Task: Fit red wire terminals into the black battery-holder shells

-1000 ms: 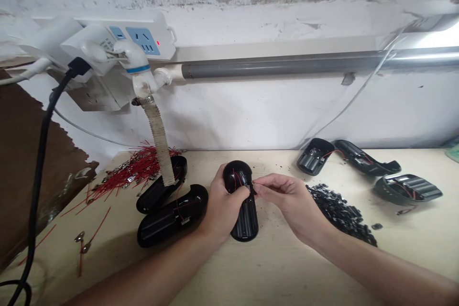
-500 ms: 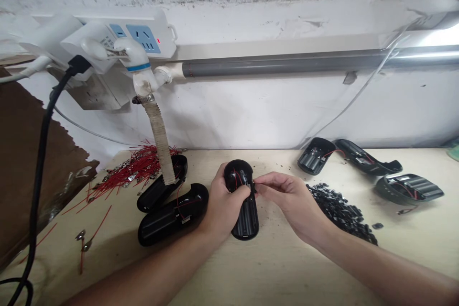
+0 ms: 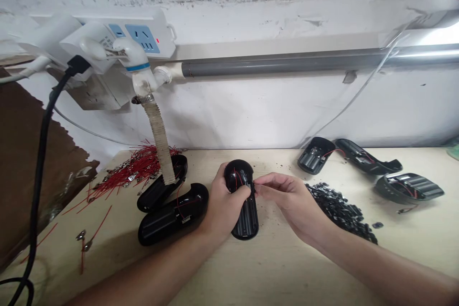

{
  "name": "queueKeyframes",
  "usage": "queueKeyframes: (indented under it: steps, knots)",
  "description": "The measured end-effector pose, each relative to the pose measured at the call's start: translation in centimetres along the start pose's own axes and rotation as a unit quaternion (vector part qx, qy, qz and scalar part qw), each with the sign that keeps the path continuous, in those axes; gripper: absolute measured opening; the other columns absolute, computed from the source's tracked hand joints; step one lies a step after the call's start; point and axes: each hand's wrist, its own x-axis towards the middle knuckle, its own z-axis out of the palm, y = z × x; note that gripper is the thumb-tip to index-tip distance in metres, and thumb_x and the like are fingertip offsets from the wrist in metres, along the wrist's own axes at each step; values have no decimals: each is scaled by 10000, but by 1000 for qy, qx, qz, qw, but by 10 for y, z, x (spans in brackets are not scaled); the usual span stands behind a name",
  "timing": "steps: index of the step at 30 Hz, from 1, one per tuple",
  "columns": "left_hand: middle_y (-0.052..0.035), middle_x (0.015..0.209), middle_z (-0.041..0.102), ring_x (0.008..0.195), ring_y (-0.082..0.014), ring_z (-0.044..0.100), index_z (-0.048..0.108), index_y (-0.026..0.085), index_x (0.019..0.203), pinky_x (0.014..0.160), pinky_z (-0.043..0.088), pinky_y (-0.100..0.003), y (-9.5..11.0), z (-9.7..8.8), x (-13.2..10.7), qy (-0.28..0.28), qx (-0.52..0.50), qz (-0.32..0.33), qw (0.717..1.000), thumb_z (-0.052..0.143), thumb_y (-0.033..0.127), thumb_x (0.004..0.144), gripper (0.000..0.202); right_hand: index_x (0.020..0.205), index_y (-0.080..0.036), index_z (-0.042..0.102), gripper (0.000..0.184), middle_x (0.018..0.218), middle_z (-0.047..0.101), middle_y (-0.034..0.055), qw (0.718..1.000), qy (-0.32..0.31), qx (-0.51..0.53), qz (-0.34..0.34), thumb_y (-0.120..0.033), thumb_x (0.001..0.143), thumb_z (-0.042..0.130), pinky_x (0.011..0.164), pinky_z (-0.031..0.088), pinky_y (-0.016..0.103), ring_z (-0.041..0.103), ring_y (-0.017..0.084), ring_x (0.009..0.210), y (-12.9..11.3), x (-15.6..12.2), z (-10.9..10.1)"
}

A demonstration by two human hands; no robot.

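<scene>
My left hand (image 3: 225,208) grips a black plastic casing (image 3: 247,222), which stands lengthwise on the pale wooden table (image 3: 283,267) with red wires (image 3: 236,177) in its rounded end. My right hand (image 3: 289,198) comes in from the right, its fingertips pinched at the casing's edge. Anything small between them is hidden. Nearest my left hand, another black casing (image 3: 174,220) with a red wire lies on the table, and a third (image 3: 161,184) sits behind it.
At the back right lie several more black casings (image 3: 409,187), and a heap of small black parts (image 3: 339,210) sits next to my right hand. Red wires with metal terminals (image 3: 138,167) lie at the back left, beneath a tap hose (image 3: 158,141), black cable (image 3: 41,153) and power strip (image 3: 143,38).
The view has drifted very slightly. My hands and the held casing stay almost in the same place.
</scene>
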Motion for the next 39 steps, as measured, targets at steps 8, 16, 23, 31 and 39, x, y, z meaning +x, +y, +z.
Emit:
queueKeyframes:
  steps: [8,16,23,31,39]
  knots:
    - [32,841,586,770,-120,536,577,185,976,675,468,-233,7,-2,-2,6,-22,0,1000,728,171,716,301,872,-207,838,340,895,762,44,1000,-8,-7,3,-436,664,979,871,446,354,610,193,884,-1,0,-2]
    - [-6,856,674,782,-151,606,685,157,947,701,499,-263,7,-5,3,-12,-51,-48,997,816,238,688,301,807,-200,791,330,780,694,8,999,-35,39,10,-392,648,1007,783,428,315,568,153,783,-6,1,-4]
    - [-22,1017,658,881,-185,638,632,204,1194,797,532,-315,4,-6,2,-61,-65,-51,995,742,226,764,444,782,-193,737,321,776,697,7,995,-86,49,2,-369,709,996,760,428,299,573,137,758,-8,2,-6]
    - [-26,1135,568,1018,-204,587,152,305,1629,943,493,-362,15,-13,-7,-159,-22,-42,986,803,271,769,1080,827,-195,681,337,789,648,4,990,-132,36,-25,-369,763,962,727,419,309,555,147,745,-11,2,-11]
    - [-11,1134,608,943,-165,650,-96,350,1682,944,519,-374,14,-11,-4,-183,-17,-43,982,840,200,756,1325,1195,-280,603,529,769,619,-52,981,-173,84,11,-244,783,933,702,439,280,557,128,690,-12,4,-15]
